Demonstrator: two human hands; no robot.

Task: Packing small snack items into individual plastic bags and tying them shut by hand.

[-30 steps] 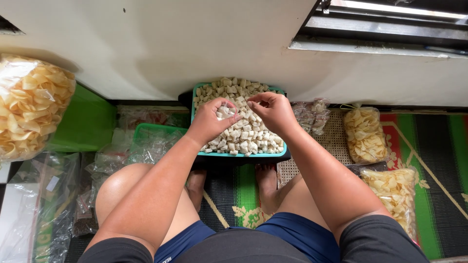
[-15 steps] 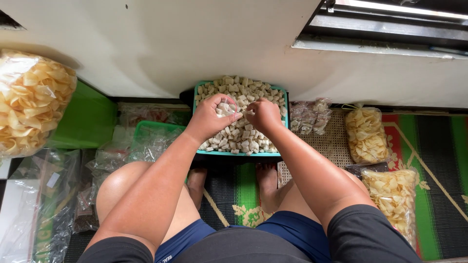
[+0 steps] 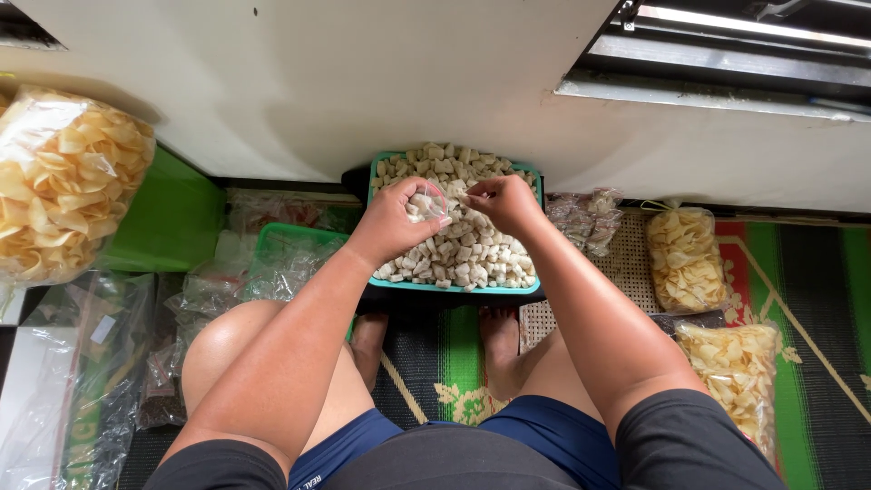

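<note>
- Both forearms reach forward from the knees over a teal tray point(image 3: 454, 288) heaped with pale crackers point(image 3: 472, 249); the tray sits on the floor by the wall, just ahead of the bare feet.
- The left hand point(image 3: 399, 222) is curled, its grip closed round a small clear bag point(image 3: 426, 201) partly filled with crackers, held above the tray's middle.
- The right hand point(image 3: 506, 201) is bent at the wrist, thumb and forefinger pinched at the bag's mouth; the grip is closed on one cracker, as far as can be told.
- The bag's lower part is hidden in the left palm, and the pinched piece is too small to make out clearly.
- A big clear bag of yellow chips point(image 3: 63, 181) is cut off at the left edge.
- Two smaller chip bags point(image 3: 685, 254) lie right of the tray on a striped mat point(image 3: 817, 299).
- Small filled packets point(image 3: 585, 218) lie just beside the tray's right side.
- Empty clear bags point(image 3: 272, 263) fill a green tray at the left.
</note>
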